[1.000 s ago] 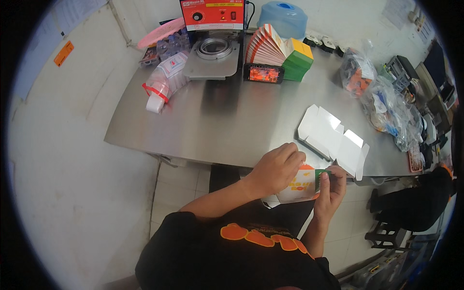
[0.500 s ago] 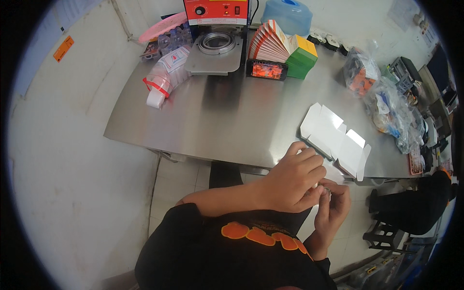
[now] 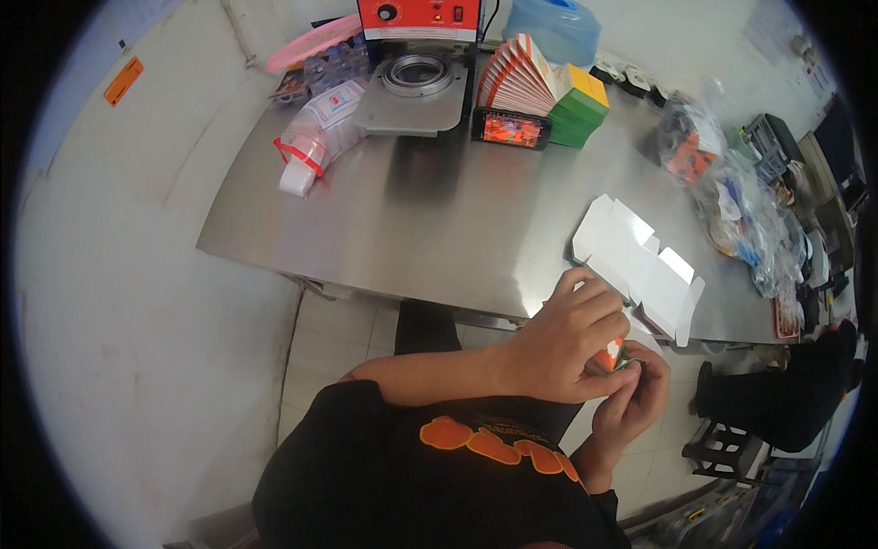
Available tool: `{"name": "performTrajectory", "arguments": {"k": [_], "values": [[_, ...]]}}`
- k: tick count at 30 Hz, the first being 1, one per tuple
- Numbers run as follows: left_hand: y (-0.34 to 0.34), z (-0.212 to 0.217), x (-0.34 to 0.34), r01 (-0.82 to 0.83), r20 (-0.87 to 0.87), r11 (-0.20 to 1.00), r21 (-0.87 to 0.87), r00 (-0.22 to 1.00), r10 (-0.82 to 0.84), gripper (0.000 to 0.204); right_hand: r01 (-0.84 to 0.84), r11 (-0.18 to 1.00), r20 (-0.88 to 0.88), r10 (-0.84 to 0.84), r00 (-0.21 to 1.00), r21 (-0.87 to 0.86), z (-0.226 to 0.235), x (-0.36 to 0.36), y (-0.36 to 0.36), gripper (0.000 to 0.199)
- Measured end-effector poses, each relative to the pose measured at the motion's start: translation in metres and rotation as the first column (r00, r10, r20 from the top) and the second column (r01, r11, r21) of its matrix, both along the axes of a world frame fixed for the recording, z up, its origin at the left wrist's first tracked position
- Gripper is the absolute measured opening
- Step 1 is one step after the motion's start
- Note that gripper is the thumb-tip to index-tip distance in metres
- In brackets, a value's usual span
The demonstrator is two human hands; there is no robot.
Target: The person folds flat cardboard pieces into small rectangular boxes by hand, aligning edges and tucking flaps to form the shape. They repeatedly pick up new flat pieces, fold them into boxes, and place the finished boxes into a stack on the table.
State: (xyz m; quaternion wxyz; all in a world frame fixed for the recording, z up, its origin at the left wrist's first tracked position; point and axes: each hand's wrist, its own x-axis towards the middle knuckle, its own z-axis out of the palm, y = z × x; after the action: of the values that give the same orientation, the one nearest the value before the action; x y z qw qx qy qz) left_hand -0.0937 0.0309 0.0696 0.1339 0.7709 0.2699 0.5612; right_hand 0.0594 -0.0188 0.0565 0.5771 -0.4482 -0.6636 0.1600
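Left hand (image 3: 572,343) and right hand (image 3: 631,403): both pinch small orange carton (image 3: 611,355) (mostly hidden); white flat box (image 3: 640,270) at 1 o'clock.

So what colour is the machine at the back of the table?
The machine has a red top and a grey metal base, clearest in the head view.

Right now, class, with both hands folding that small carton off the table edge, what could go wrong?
1. The small orange and white carton is pinched between left hand and right hand over open floor; a slip may drop it.
2. The flat white carton blanks lie at the steel table edge; an elbow might knock them off.
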Motion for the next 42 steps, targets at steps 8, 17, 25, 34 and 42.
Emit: {"name": "performTrajectory", "arguments": {"k": [8, 17, 25, 34, 42], "values": [[0.001, -0.005, 0.001, 0.054, 0.033, 0.999, -0.009, 0.998, -0.054, 0.028, 0.007, 1.000, 0.011, -0.007, 1.000, -0.008, -0.008, 0.000, -0.001, 0.014], [0.008, -0.012, -0.003, 0.104, 0.040, 0.994, -0.026, 0.994, -0.103, 0.024, -0.126, 0.971, -0.084, 0.111, 0.990, -0.205, 0.003, 0.003, 0.000, 0.012], [0.006, -0.016, 0.003, 0.047, 0.016, 0.998, -0.044, 0.999, -0.047, 0.026, -0.021, 0.990, 0.045, 0.028, 0.999, -0.139, -0.003, 0.006, -0.002, 0.012], [0.009, -0.025, 0.005, 0.072, 0.018, 0.997, -0.017, 0.997, -0.071, 0.028, -0.022, 0.966, -0.087, -0.001, 0.996, -0.257, 0.001, -0.004, -0.006, 0.013], [0.010, -0.024, 0.006, 0.105, 0.059, 0.994, -0.019, 0.993, -0.104, 0.028, -0.029, 0.987, -0.131, 0.008, 0.991, -0.158, -0.005, -0.005, -0.005, 0.012]]}}
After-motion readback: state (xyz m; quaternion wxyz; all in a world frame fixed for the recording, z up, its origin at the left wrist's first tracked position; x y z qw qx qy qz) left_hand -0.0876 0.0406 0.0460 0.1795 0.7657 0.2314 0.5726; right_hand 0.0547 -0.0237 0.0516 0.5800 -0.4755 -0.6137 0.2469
